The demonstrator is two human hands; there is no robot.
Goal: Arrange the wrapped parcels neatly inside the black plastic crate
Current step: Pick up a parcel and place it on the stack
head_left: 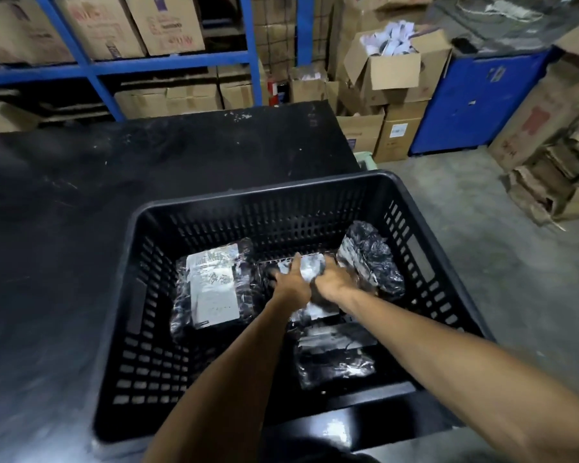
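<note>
Both hands, left hand spread and right hand curled, press the black film-wrapped middle parcel; lay it flat, square between neighbours in the black slotted plastic crate.

Dim warehouse light, kinda flat, seems to come from above. Dark scuffed tabletop nearly swallowed in shadow, only faint scratches catching light. Glossy plastic wrap on black-wrapped parcels throws white glare, label print washed out. Motion blur on both hands: left hand and right hand smeared, fingers hard to separate. Wide-angle bend obvious: blue metal shelving leans, slotted black plastic crate bows. Far cardboard boxes soft, noisy.
</note>
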